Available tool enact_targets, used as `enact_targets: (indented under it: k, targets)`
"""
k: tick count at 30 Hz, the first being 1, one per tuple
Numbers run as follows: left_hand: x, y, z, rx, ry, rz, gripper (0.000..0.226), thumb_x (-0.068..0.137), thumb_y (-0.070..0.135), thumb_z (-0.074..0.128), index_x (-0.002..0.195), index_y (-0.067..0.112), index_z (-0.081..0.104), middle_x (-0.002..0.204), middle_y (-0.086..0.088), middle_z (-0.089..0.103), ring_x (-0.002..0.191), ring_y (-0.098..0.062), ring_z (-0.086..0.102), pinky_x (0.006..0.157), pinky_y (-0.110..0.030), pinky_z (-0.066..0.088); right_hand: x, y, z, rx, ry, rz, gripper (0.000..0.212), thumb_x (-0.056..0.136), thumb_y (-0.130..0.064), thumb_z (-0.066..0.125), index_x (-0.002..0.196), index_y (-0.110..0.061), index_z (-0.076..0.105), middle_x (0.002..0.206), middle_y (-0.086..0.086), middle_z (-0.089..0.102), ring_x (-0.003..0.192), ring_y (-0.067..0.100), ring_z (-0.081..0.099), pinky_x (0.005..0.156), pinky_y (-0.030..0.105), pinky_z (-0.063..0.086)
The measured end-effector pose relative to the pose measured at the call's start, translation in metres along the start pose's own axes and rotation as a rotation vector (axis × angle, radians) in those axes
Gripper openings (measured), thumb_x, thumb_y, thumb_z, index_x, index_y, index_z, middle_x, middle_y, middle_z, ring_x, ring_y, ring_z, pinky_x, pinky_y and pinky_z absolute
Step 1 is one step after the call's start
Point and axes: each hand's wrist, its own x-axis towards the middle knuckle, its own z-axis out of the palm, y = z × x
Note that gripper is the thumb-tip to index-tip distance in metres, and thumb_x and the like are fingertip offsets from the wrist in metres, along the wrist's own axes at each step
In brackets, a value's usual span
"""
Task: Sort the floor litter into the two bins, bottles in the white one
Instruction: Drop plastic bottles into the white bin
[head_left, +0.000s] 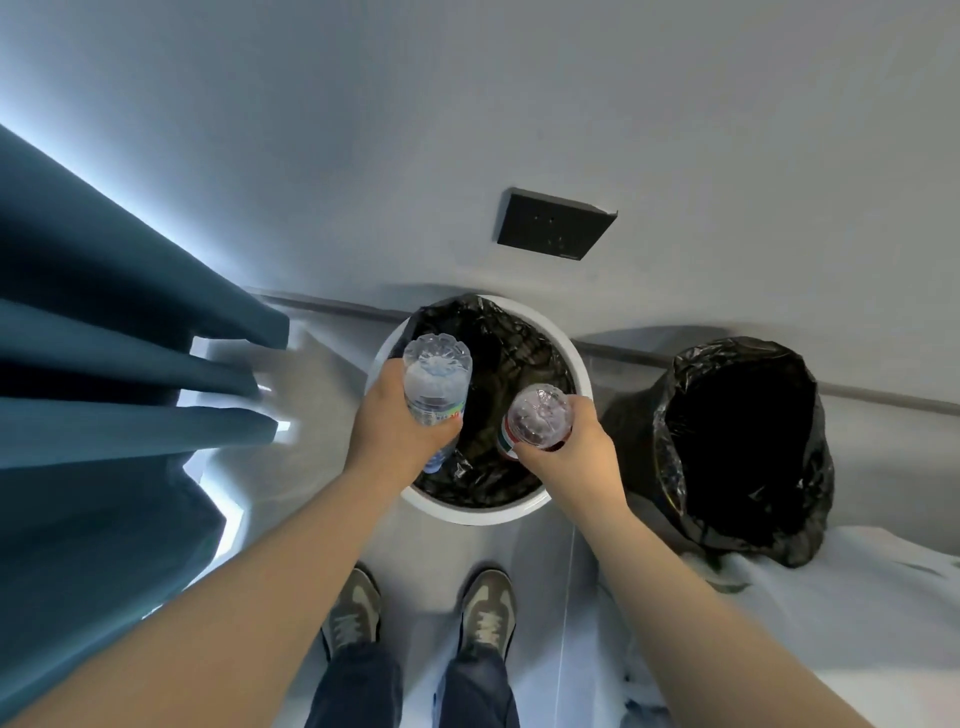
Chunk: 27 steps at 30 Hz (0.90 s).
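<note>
Two bottles, centre frame, both upside down with bases up. Clear bottle (437, 379): left hand (400, 431) wrapped round its mid-body, neck poking out below the grip. Dark-tinted bottle (537, 415): clamped likewise in right hand (576, 447), label end under the fist. Both hang over the mouth of the white bin (467, 512), likely for a straight drop. Black-bagged bin (737, 441), centre right, gets neither. Teal curtain (104, 338) far left.
</note>
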Motion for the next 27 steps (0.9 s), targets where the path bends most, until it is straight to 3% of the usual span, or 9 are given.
enact_targets:
  k: [4, 8, 16, 21, 27]
  targets:
    - [0.013, -0.014, 0.015, 0.073, -0.107, 0.009, 0.069, 0.067, 0.026, 0.084, 0.125, 0.021, 0.047, 0.115, 0.007, 0.057, 0.102, -0.012, 0.056, 0.085, -0.026, 0.046, 0.013, 0.014, 0.01, -0.048, -0.025, 0.025, 0.069, 0.076, -0.027, 0.076, 0.135, -0.024, 0.04, 0.121, -0.005, 0.057, 0.109, 0.015, 0.056, 0.092, 0.04, 0.053]
    - [0.018, -0.017, 0.019, 0.148, -0.143, -0.028, 0.079, 0.071, 0.029, 0.082, 0.137, 0.016, 0.041, 0.135, -0.002, 0.05, 0.122, -0.019, 0.051, 0.101, -0.033, 0.044, 0.017, 0.015, 0.01, -0.078, -0.024, 0.022, 0.071, 0.078, -0.026, 0.075, 0.139, -0.022, 0.039, 0.132, -0.003, 0.054, 0.119, 0.017, 0.054, 0.096, 0.041, 0.051]
    - [-0.006, 0.005, -0.017, 0.208, -0.229, -0.063, 0.073, 0.073, 0.027, 0.079, 0.136, 0.018, 0.044, 0.129, -0.003, 0.055, 0.115, -0.02, 0.055, 0.101, -0.038, 0.047, -0.006, -0.014, -0.015, -0.253, -0.07, -0.049, 0.058, 0.082, -0.029, 0.069, 0.134, -0.022, 0.045, 0.131, -0.002, 0.054, 0.114, 0.017, 0.055, 0.092, 0.034, 0.049]
    - [-0.031, 0.038, -0.057, 0.29, -0.239, -0.031, 0.068, 0.076, 0.026, 0.076, 0.135, 0.017, 0.044, 0.131, -0.003, 0.054, 0.119, -0.02, 0.053, 0.098, -0.033, 0.046, -0.038, -0.048, -0.044, -0.439, -0.13, -0.138, 0.055, 0.084, -0.027, 0.064, 0.135, -0.022, 0.043, 0.13, 0.0, 0.053, 0.11, 0.02, 0.057, 0.086, 0.035, 0.051]
    - [-0.072, 0.08, -0.106, 0.575, -0.349, 0.089, 0.051, 0.08, 0.024, 0.068, 0.126, 0.013, 0.048, 0.125, -0.008, 0.055, 0.113, -0.027, 0.055, 0.095, -0.038, 0.048, -0.084, -0.086, -0.076, -0.681, -0.203, -0.237, 0.05, 0.085, -0.027, 0.061, 0.131, -0.02, 0.043, 0.124, 0.002, 0.052, 0.112, 0.024, 0.053, 0.084, 0.036, 0.051]
